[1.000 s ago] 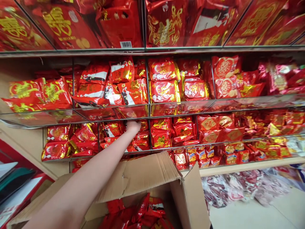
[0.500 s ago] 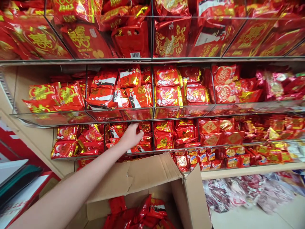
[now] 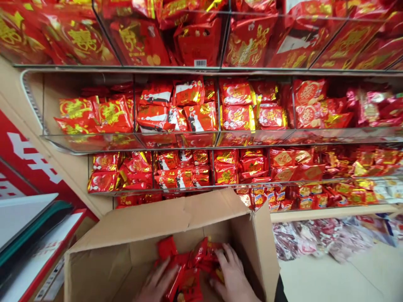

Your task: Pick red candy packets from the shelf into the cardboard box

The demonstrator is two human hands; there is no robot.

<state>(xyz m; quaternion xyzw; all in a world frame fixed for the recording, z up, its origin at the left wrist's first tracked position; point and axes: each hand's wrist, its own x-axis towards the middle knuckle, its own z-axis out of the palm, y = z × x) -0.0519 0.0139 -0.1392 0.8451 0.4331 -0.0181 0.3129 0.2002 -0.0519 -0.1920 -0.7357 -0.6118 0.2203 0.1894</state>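
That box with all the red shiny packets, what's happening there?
A person has both hands down in the open cardboard box, left hand and right hand gathering the red foil packets inside. Behind the box, glass shelves are crammed with similar red and gold packets.

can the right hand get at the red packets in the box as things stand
Probably yes. The right hand is already down inside the open cardboard box, resting on the red packets, with the flaps folded back and nothing over them. The left hand touches the same pile.
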